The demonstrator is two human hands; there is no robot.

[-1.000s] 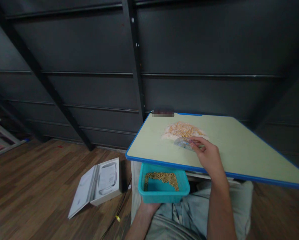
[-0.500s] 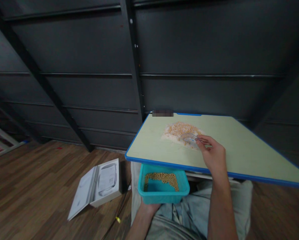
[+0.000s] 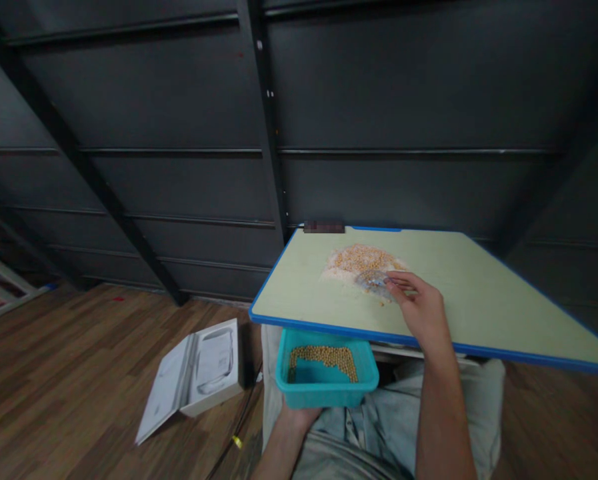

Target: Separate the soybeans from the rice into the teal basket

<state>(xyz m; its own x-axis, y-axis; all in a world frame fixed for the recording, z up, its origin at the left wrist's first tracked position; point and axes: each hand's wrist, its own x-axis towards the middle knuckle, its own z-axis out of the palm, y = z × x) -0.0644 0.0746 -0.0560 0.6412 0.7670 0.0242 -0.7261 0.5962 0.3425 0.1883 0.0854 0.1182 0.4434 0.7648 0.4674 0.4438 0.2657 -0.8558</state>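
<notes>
My right hand [image 3: 421, 303] pinches the near edge of a clear plastic piece, perhaps a small scoop or cup [image 3: 373, 283]; its exact kind is hard to make out. The piece is low over the near side of a pile of yellowish beans mixed with white grains [image 3: 363, 257] on the pale tabletop [image 3: 299, 293]. Below the table's front edge, a teal plastic tub [image 3: 323, 398] rests over my lap with round beans [image 3: 323, 353] inside. My left hand [image 3: 301, 417] supports the tub from underneath at its near side, its fingers hidden beneath.
An open white box [image 3: 213, 367] with papers inside lies on the wooden floor at left, beside a dark cable with a yellow tag [image 3: 237, 441]. A dark panelled wall [image 3: 179, 180] stands behind the table. A few loose beans lie near the pile.
My right hand has shifted slightly left and toward me, bringing the clear plastic piece to the pile's near edge. My left hand and the tub have stayed put.
</notes>
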